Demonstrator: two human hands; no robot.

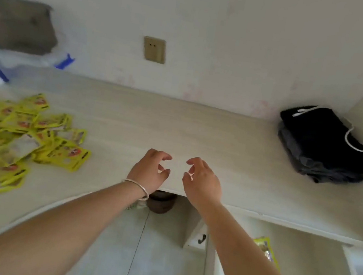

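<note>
Head view, looking down past two bare forearms. Left hand (150, 170) and right hand (202, 180) side by side, close together but not touching, over the near edge of the pale tabletop (177, 125). Fingers of both loosely curled, thumbs apart from fingertips, nothing held in either. Resting on the surface or hovering just over it: hard to tell. Thin bracelet (137, 188) on the left wrist.

Yellow packets (22, 137) heaped in a loose, overlapping pile on the tabletop, well to the left of the left hand, none within touch. One stray packet (266, 249) lower down on the right, below the tabletop edge, just beside the right forearm, seemingly in an open compartment. Black bag (325, 147) in the far right corner against the wall, well apart. Grey bag (18, 23) on white plastic at the far left. Wall socket (154, 49) straight ahead.

Judged as a pause between pickups: empty-handed, centred over the tabletop, pile not yet reached for. Likely next: a sideways reach of the left hand to the nearest edge of the pile, then a pinch on one single packet rather than several, given the overlap and the slick-looking wrappers, then a carry back to the middle. Right hand free to steady or receive. Care needed not to drag neighbouring packets off the near edge.
</note>
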